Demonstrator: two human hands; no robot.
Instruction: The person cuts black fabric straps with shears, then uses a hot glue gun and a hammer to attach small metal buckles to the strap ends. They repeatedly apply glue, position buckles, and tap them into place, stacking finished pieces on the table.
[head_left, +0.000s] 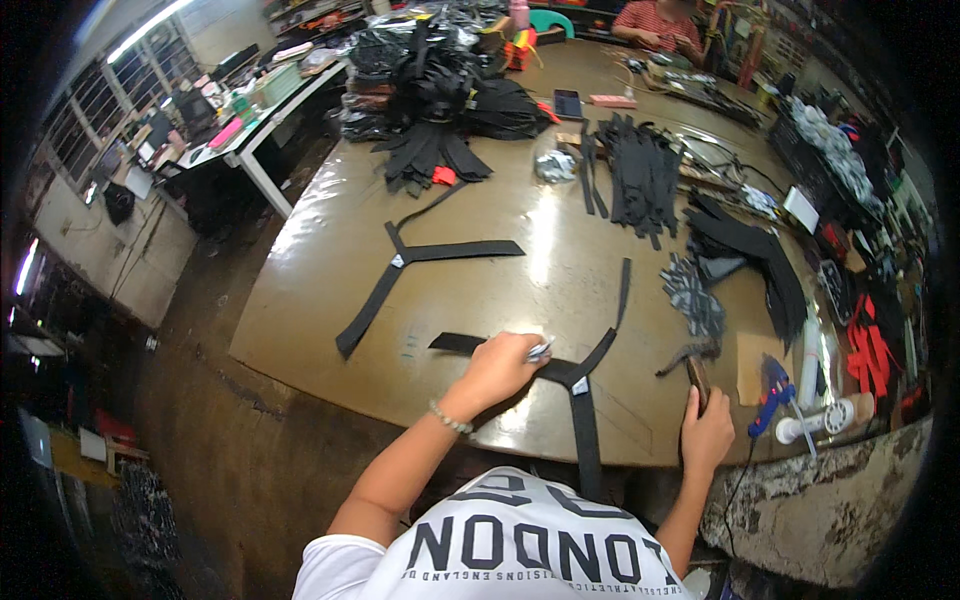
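A black Y-shaped strap (pixel 585 425) lies at the table's near edge, one leg hanging toward me, with a small white tag (pixel 580 385) at its joint. My left hand (pixel 503 366) rests over its left arm, fingers closed on a small whitish piece (pixel 540 350) that I cannot make out further. To the right, my right hand (pixel 708 428) is wrapped round a brown, handle-like tool (pixel 698 380). A dark curved piece (pixel 685 357) touches or lies by the tool's far end; which, I cannot tell. Farther left lies a second black Y-shaped strap (pixel 375 295), also tagged.
Black strips (pixel 640 175) and grey pieces (pixel 692 300) lie beyond my right hand. A blue glue gun (pixel 771 398) and a white spool (pixel 825 418) sit at the right edge. Bagged black straps (pixel 430 80) pile up far left. Another person (pixel 660 28) sits at the far end.
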